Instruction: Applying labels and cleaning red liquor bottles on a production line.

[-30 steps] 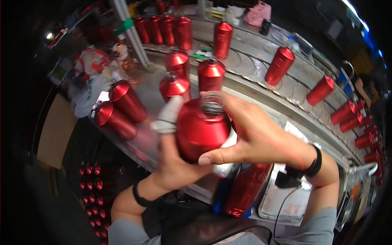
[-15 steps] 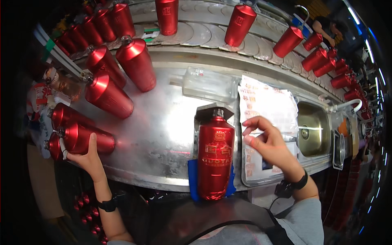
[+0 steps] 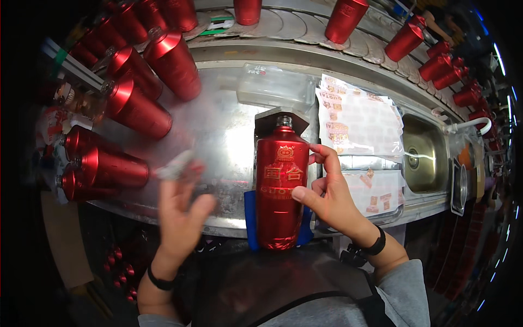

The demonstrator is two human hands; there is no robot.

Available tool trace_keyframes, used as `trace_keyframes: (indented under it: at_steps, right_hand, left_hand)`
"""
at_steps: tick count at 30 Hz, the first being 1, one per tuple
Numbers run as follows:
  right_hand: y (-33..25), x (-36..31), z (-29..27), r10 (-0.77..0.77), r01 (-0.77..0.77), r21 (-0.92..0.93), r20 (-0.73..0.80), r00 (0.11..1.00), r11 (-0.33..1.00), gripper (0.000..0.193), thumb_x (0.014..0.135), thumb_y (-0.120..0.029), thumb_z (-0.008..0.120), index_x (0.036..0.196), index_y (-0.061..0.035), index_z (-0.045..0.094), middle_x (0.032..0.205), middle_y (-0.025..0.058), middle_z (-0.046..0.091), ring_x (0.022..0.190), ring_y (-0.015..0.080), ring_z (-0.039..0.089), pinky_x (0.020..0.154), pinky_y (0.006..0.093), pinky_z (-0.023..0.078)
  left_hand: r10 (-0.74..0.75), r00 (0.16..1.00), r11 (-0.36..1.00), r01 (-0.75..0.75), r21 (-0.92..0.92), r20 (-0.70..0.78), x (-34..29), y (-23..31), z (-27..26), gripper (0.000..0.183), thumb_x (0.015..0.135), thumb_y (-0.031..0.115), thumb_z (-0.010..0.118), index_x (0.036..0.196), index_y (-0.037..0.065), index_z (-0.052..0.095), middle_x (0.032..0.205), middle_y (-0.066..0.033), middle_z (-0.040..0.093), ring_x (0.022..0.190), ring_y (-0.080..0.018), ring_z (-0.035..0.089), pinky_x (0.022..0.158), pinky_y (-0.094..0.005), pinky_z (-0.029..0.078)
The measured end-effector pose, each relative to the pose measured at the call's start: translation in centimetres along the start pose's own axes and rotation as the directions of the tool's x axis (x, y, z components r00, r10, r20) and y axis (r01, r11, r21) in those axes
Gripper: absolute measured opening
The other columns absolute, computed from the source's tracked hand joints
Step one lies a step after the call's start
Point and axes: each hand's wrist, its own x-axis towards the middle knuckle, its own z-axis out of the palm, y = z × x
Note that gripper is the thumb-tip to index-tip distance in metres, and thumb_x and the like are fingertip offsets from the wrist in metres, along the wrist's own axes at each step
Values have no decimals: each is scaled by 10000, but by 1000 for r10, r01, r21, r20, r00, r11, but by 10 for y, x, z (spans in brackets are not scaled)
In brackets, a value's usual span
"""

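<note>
A red metallic bottle (image 3: 281, 185) with gold markings lies in front of me, its open clear neck pointing away. Blue cloth (image 3: 250, 215) shows beside its lower end, and a dark angular plate (image 3: 266, 122) sits behind its neck. My right hand (image 3: 332, 201) grips the bottle's right side, thumb on the front face and fingers at the shoulder. My left hand (image 3: 182, 218) is apart from it over the metal table, blurred, with fingers stretched and thumb spread. Something whitish (image 3: 175, 165) shows at its fingertips; I cannot make out whether it is held or wrapped on.
Several red bottles (image 3: 139, 109) stand or lie on the left. Behind the table (image 3: 218, 128) runs a plated conveyor (image 3: 294, 24) carrying more. A clear block-shaped container (image 3: 275, 86) lies behind the plate. Printed sheets (image 3: 362, 122) and a sink (image 3: 422, 152) are right. Far right, another person's arm (image 3: 436, 27) shows.
My left hand has left the bottles on the left and moved right toward the middle. My right hand has come left onto the red bottle. The whole view has shifted slightly.
</note>
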Motion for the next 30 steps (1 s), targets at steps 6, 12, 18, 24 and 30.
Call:
trace_keyframes:
  at_steps: [6,12,18,24,30]
  right_hand:
    - [7,-4,17,-70,71,128,-12,997,989,935,838,-260,806,1497,-30,185,1263,168,411,1184,219,523,911,326,523]
    - [8,4,18,22,-24,200,10,1000,979,917,861,-249,780,1512,-53,165,1292,164,412,994,136,580,699,229,506]
    - [15,1,15,-8,3,168,26,1000,986,920,853,-270,780,1518,-79,173,1275,140,440,756,61,513,586,190,419]
    - [13,14,3,2,-1,94,-2,1000,996,882,844,-282,786,1497,-77,229,1261,129,470,679,37,467,546,194,388]
    - [24,31,6,-98,99,57,-23,995,993,780,875,-266,752,1460,-35,291,1346,176,474,599,35,438,537,199,387]
  left_hand:
    - [-82,963,973,133,-189,256,29,-24,65,859,900,174,714,1532,-1,160,1484,-222,386,1384,-269,401,1164,-422,286]
    - [-99,958,950,171,-262,268,35,-20,79,844,902,162,717,1506,-40,163,1450,-214,417,1369,-244,409,1143,-402,316]
    - [-128,939,954,204,-218,319,34,-19,72,886,892,164,727,1514,-35,128,1490,-206,365,1379,-252,394,1144,-403,316]
    - [-88,954,972,146,-185,288,47,-16,67,915,898,168,723,1540,-2,93,1518,-215,332,1392,-255,383,1156,-398,301]
    - [-223,923,873,333,-356,314,61,-13,73,822,952,131,652,1542,-9,98,1491,-202,378,1357,-228,428,1127,-360,349]
